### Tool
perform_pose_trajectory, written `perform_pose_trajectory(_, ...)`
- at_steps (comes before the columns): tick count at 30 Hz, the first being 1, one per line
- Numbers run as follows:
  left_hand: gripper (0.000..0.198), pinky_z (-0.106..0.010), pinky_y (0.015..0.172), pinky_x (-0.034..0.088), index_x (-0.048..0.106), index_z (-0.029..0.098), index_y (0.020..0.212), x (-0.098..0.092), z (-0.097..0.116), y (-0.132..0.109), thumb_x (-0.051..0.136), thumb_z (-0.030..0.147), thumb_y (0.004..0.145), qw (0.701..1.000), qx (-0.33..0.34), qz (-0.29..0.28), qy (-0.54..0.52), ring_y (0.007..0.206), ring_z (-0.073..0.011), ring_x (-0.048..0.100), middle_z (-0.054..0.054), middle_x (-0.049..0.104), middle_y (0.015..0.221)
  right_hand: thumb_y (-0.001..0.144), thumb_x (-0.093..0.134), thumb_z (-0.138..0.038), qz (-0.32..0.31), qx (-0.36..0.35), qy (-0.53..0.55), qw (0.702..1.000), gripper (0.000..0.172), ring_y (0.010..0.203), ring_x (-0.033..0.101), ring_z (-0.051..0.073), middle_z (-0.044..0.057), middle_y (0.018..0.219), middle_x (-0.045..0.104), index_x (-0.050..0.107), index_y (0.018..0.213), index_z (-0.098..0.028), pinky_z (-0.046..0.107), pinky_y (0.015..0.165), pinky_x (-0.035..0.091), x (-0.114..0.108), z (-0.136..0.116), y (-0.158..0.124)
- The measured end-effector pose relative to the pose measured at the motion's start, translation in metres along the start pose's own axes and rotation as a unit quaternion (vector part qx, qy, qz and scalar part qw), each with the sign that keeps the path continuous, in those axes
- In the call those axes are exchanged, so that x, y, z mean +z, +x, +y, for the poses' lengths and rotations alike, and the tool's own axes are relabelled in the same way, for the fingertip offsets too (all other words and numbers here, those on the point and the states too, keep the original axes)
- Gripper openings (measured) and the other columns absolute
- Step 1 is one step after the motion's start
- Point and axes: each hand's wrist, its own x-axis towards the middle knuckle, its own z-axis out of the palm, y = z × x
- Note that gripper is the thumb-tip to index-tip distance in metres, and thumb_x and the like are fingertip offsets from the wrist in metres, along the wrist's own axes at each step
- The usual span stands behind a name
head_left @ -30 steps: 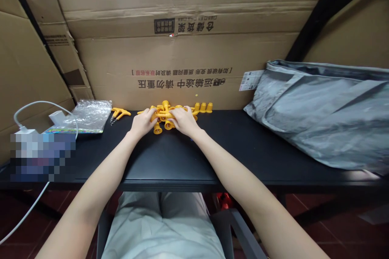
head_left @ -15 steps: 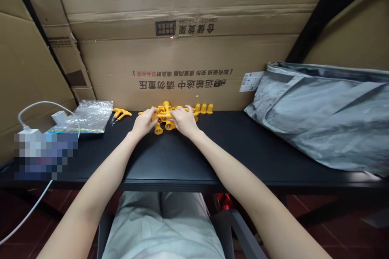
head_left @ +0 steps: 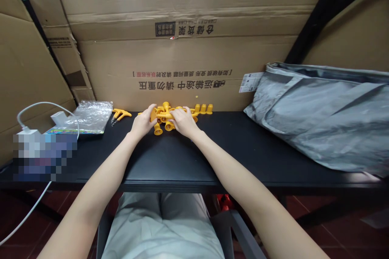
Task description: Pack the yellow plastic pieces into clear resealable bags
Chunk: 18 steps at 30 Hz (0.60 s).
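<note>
At the back middle of the black table, my two hands work over a heap of yellow plastic parts. My left hand (head_left: 143,124) is closed, thumb and fingers pinching a rounded yellow plastic piece (head_left: 153,115). Close beside it, my right hand (head_left: 184,122) grips a yellow plastic handle (head_left: 164,115) that points toward the left hand. My fingers hide part of both. Below and between the hands lie yellow bell-shaped cups (head_left: 158,130), their open ends toward me. Another yellow cup (head_left: 165,106) rises behind the hands.
Three yellow cups (head_left: 203,109) stand in a row at right. Yellow handles with metal spirals (head_left: 122,114) lie left, near a clear plastic bag (head_left: 91,116). A white charger (head_left: 29,137) and cable stand farther left. A grey bag (head_left: 319,117) covers the right side; cardboard (head_left: 182,56) forms the back.
My left hand has shifted slightly, and its index finger now stands higher over the yellow piece. The right hand has moved very little. The other things stay in place.
</note>
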Motion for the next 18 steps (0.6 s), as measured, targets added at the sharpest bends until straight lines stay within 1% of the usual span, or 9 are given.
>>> perform_pose_trajectory(2,0.055,-0.027,0.079,0.047,0.036,0.021,0.136,0.0019,0.0002,-0.0004,0.054,0.028,0.084,1.000,-0.007,0.014,0.008,0.094,-0.0206,0.065,-0.009,0.064,0.117,0.092,0.043,-0.026,-0.005,0.007,-0.001,1.000,0.030,0.100,0.052,0.027,0.015,0.105,0.064,0.057,0.114,-0.011,0.041,0.095,0.025,0.0004,-0.0008,-0.0001)
perform_pose_trajectory(4,0.057,-0.028,0.080,0.047,0.037,0.019,0.136,0.0041,-0.0004,-0.0002,0.056,0.027,0.083,1.000,0.003,0.026,0.012,0.095,-0.0211,0.065,-0.010,0.064,0.118,0.093,0.042,-0.025,-0.009,0.008,-0.006,1.000,0.031,0.101,0.052,0.027,0.015,0.108,0.064,0.056,0.116,-0.011,0.041,0.094,0.024,0.0004,-0.0019,-0.0004)
perform_pose_trajectory(6,0.057,-0.027,0.080,0.048,0.039,0.018,0.134,0.0057,-0.0014,0.0006,0.059,0.025,0.081,0.999,0.018,0.030,0.014,0.097,-0.0213,0.065,-0.011,0.064,0.118,0.093,0.043,-0.024,-0.014,0.009,-0.012,1.000,0.029,0.101,0.052,0.027,0.015,0.107,0.065,0.057,0.114,-0.012,0.041,0.093,0.023,0.0003,-0.0030,-0.0007)
perform_pose_trajectory(9,0.057,-0.027,0.077,0.048,0.042,0.015,0.132,0.0059,-0.0031,0.0020,0.061,0.025,0.079,0.999,0.023,0.018,0.020,0.093,-0.0217,0.067,-0.012,0.067,0.109,0.092,0.045,-0.024,-0.021,0.012,-0.018,1.000,0.024,0.097,0.052,0.026,0.013,0.102,0.067,0.059,0.108,-0.013,0.039,0.087,0.023,-0.0001,-0.0042,-0.0006)
perform_pose_trajectory(13,0.057,-0.027,0.074,0.048,0.045,0.012,0.130,0.0039,-0.0053,0.0036,0.063,0.025,0.077,1.000,0.015,0.002,0.008,0.085,-0.0217,0.068,-0.011,0.070,0.097,0.093,0.045,-0.025,-0.016,0.011,-0.034,0.999,0.022,0.092,0.052,0.023,0.011,0.098,0.067,0.060,0.105,-0.014,0.035,0.077,0.022,-0.0018,-0.0067,0.0007)
perform_pose_trajectory(18,0.055,-0.026,0.068,0.047,0.050,0.010,0.124,0.0030,-0.0081,0.0049,0.064,0.026,0.074,0.999,-0.013,-0.009,-0.046,0.074,-0.0197,0.066,-0.008,0.069,0.082,0.095,0.042,-0.024,0.000,-0.009,-0.064,0.998,0.023,0.090,0.052,0.022,0.010,0.095,0.068,0.060,0.104,-0.014,0.035,0.075,0.021,-0.0053,-0.0089,0.0017)
